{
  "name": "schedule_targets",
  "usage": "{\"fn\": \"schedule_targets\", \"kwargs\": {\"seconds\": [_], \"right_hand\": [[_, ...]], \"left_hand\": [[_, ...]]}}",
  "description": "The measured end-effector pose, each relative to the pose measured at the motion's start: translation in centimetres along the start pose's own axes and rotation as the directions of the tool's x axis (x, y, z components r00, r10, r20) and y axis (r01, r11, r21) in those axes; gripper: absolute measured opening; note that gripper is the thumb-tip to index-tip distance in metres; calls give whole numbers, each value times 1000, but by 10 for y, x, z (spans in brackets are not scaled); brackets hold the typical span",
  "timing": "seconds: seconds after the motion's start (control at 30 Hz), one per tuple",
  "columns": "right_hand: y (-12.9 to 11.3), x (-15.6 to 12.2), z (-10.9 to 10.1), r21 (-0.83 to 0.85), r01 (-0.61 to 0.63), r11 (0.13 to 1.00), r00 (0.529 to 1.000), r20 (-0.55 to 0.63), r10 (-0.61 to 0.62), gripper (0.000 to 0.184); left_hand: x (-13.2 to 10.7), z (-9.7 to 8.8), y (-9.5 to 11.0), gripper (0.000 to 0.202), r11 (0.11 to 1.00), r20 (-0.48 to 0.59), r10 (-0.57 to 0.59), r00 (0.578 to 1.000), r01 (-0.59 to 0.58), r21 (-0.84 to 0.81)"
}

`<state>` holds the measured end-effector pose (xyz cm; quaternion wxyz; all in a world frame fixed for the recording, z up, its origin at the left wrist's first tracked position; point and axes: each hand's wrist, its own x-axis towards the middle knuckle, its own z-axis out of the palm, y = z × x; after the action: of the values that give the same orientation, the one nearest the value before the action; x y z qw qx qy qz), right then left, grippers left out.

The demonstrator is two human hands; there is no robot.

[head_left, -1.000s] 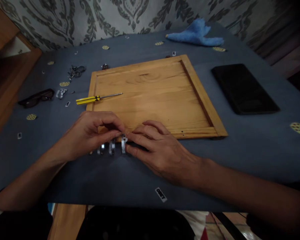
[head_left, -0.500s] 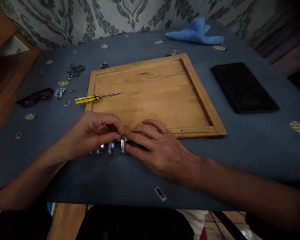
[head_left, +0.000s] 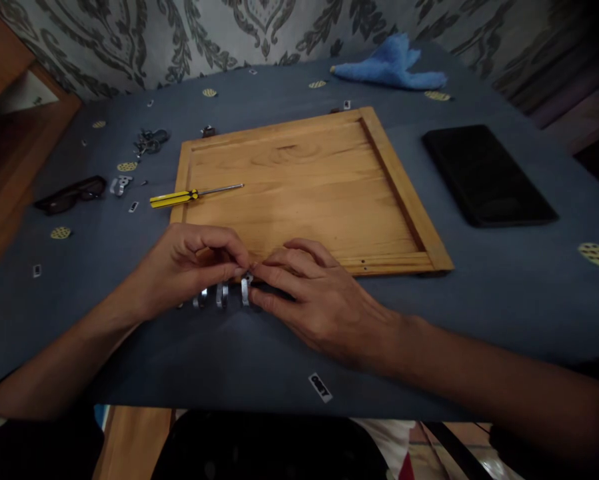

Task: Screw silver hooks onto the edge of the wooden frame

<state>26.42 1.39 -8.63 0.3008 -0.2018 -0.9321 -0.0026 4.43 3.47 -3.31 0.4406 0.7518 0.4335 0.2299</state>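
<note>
At the near edge of a framed wooden panel point(head_left: 289, 193), my right hand point(head_left: 319, 300) holds a small curved metal bracket point(head_left: 246, 292) between its fingertips, against the frame. My left hand point(head_left: 194, 267) is closed in a pinch right at the top of that bracket; whatever is between its thumb and forefinger is too small to make out. Two similar curved brackets point(head_left: 222, 295) stand along the same edge, partly below my left hand. A yellow and black screwdriver point(head_left: 179, 198) lies across the panel's left side, its tip pointing right.
On the blue tablecloth point(head_left: 404, 347), a black tablet point(head_left: 489, 177) lies to the right and a blue cloth point(head_left: 389, 65) at the back. Dark sunglasses point(head_left: 72, 195), loose metal brackets point(head_left: 120, 185) and a pile of small hardware point(head_left: 150, 142) lie to the left.
Both hands stay in almost the same place at the bracket. My left fingertips have shifted very slightly; nothing else has visibly moved.
</note>
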Motion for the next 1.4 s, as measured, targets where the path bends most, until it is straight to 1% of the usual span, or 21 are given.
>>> {"fn": "schedule_targets", "kwargs": {"seconds": [0.17,0.27,0.4,0.6,0.8,0.97,1.17,1.3,1.4], "right_hand": [[0,-1,0,-28,-1,1000,1000,28,2,29],[0,-1,0,-43,5,999,1000,16,-5,30],[0,-1,0,-38,4,999,1000,-7,-4,29],[0,1,0,-16,6,1000,1000,-7,-6,28],[0,0,1,3,2,1000,1000,-14,-2,27],[0,0,0,7,6,1000,1000,-9,-6,26],[0,1,-2,33,7,999,1000,9,-7,20],[0,1,-2,20,2,1000,1000,3,-3,25],[0,1,-2,8,9,1000,1000,2,-9,28]], "left_hand": [[1,-2,-2,5,1000,-16,16,1000,-15,21],[2,-2,-3,10,999,-19,23,1000,-22,30],[2,1,-4,15,999,-56,36,998,-35,26],[1,6,-4,16,1000,-86,17,996,-15,21],[0,4,-3,14,1000,-72,2,997,0,30],[1,0,-5,11,998,-40,8,999,-6,60],[2,-2,-4,8,998,-19,2,1000,-1,56],[2,-2,-2,8,999,-3,-31,1000,31,35],[2,-2,-2,9,998,2,-37,999,37,51]]}}
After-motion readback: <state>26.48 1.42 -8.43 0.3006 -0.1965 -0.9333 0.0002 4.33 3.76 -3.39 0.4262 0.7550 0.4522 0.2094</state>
